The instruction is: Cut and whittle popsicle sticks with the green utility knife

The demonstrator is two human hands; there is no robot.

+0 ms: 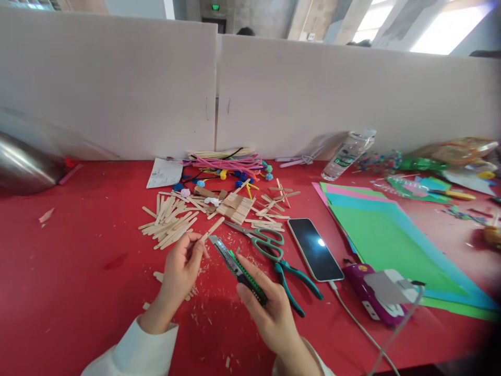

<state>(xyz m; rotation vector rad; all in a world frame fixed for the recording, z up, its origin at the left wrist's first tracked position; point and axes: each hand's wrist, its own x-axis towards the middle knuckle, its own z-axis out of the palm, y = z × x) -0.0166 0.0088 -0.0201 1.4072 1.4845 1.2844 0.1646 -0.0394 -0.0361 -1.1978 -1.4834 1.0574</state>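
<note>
Pinched in my left hand (183,266) is a wooden craft stick (213,228), its free end slanting up and to the right. My right hand (270,305) is wrapped round a green and black utility knife (245,271). The knife's blade end points up-left, close to the stick; whether they touch I cannot tell. Small wood shavings (207,308) are scattered on the red table below both hands. Beyond my left hand lies a pile of craft sticks (170,222), and a panel of joined sticks (237,207) lies to its right.
Grey-green scissors (270,243), teal-handled pliers (291,287) and a phone (315,250) on a cable lie right of the knife. Farther right are coloured sheets (395,235), a purple power strip (368,292) and a water bottle (346,156). Pipe cleaners (227,162) lie before the white partition (117,83).
</note>
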